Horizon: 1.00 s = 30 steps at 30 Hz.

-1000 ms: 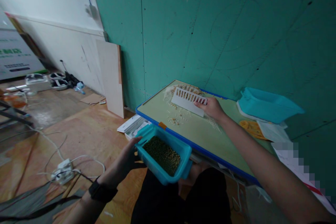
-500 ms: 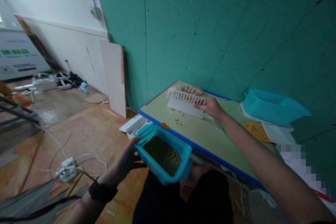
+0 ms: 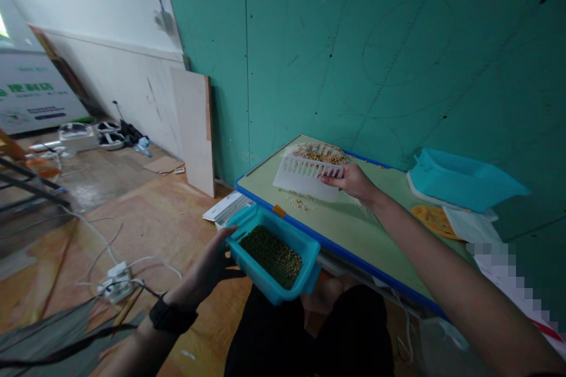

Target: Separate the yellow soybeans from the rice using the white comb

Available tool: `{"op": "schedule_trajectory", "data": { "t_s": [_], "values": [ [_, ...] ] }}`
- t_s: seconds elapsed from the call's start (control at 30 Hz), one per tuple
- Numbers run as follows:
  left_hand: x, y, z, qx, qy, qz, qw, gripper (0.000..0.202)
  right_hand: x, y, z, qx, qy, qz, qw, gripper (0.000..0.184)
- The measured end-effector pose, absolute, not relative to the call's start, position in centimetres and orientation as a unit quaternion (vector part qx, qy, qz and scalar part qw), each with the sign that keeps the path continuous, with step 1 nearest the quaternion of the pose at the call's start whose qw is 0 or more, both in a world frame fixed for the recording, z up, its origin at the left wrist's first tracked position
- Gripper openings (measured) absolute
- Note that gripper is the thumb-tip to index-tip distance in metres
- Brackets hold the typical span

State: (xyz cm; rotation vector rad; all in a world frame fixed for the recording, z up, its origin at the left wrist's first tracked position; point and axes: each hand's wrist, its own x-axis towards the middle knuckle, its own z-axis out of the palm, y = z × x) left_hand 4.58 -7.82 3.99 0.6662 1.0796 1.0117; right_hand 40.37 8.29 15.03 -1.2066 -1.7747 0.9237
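In my head view, my right hand (image 3: 356, 181) grips a slotted white scraper (image 3: 305, 184) by its right end; its long side runs left to right above the surface (image 3: 371, 241). A pile of tan beans (image 3: 321, 154) lies just beyond, nearer that hand. My left hand (image 3: 214, 259) grasps the left end of a bean-filled blue tub (image 3: 254, 277), before the surface's near edge.

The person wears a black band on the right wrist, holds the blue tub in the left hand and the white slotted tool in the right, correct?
Not quite: the head view shows the black band on the left wrist. The left hand does hold the blue tub, and the right hand the white slotted tool.
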Motion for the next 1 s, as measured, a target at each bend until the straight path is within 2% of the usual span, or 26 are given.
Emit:
{"op": "schedule_trajectory", "data": {
  "t_s": [0.37, 0.63, 0.73, 1.0],
  "values": [
    [4.7, -7.5, 4.7, 0.280, 0.500, 0.444, 0.688, 0.059, 39.3, 8.1, 15.1, -0.454, -0.718, 0.381, 0.364, 0.048],
    [5.1, -8.0, 5.2, 0.287, 0.498, 0.445, 0.687, 0.053, 39.6, 7.5, 15.0, -0.447, -0.714, 0.394, 0.368, 0.051],
    [5.3, -8.1, 5.4, 0.286, 0.501, 0.444, 0.686, 0.058, 39.7, 7.3, 14.9, -0.446, -0.708, 0.392, 0.382, 0.050],
    [4.9, -7.5, 3.4, 0.271, 0.501, 0.430, 0.700, 0.061, 39.9, 6.8, 14.9, -0.451, -0.705, 0.400, 0.373, 0.050]
  ]
}}
